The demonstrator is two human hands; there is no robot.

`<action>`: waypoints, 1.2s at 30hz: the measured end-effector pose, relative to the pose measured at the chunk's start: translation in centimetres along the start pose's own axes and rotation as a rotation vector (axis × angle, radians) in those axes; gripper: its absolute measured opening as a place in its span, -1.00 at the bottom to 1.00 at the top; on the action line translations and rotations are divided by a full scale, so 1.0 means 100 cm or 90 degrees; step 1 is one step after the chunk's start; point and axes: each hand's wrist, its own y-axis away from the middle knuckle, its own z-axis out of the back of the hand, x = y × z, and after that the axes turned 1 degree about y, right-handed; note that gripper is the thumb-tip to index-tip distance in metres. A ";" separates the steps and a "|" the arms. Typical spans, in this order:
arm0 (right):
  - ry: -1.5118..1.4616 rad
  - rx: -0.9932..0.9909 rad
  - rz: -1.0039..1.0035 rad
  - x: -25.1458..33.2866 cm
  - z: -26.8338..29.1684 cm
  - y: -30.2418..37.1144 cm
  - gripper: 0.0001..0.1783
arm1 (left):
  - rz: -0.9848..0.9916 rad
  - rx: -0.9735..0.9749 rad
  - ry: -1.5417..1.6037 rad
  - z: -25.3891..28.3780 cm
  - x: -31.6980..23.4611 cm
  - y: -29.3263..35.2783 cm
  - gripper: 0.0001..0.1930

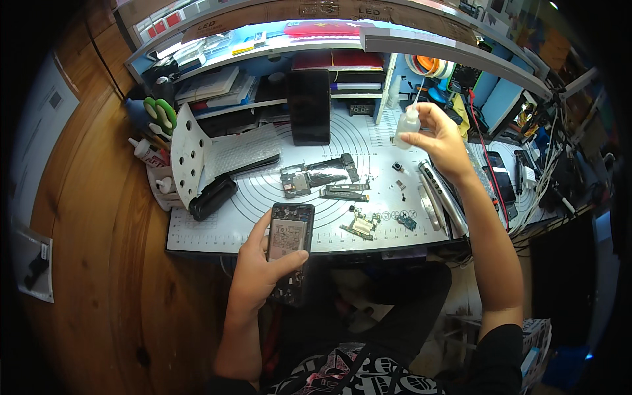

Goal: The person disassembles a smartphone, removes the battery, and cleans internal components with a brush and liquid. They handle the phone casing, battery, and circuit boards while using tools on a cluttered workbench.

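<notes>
My left hand (260, 263) grips an opened smartphone (288, 238) in front of the bench's near edge, its battery and inner parts facing up and my thumb across it. Over the right side of the mat my right hand (436, 135) is closed round a small translucent squeeze bottle (408, 125) with a thin needle tip pointing up. On the mat between them lie a phone mid-frame piece (319, 174), dark flat strips (345, 192), a circuit board (362, 224), a small blue-green board (407, 222) and a tiny camera module (397, 166).
A dark phone-like panel (309, 108) stands upright at the back. Tweezers and silver tools (442, 197) lie on the right, near a red cable (485, 158). On the left are a white perforated holder (189, 155), a black case (214, 197) and green-handled scissors (160, 113). A shelf (276, 51) runs above.
</notes>
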 end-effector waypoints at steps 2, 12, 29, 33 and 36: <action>0.090 -0.092 0.001 -0.019 0.003 -0.018 -0.37 | -0.012 -0.003 0.007 0.002 0.001 0.000 -0.10; 0.301 -0.199 -0.023 -0.054 -0.012 -0.038 -0.26 | -0.064 -0.067 -0.145 0.023 -0.007 -0.005 -0.05; 0.439 0.130 0.066 0.033 -0.066 0.124 -0.51 | -0.188 0.138 -0.681 0.045 -0.029 -0.057 -0.17; 0.416 0.125 0.061 0.027 -0.069 0.126 -0.51 | -0.179 0.134 -0.681 0.044 -0.030 -0.058 -0.17; 0.367 0.112 0.019 0.030 -0.071 0.125 -0.52 | -0.184 0.125 -0.674 0.046 -0.026 -0.058 -0.17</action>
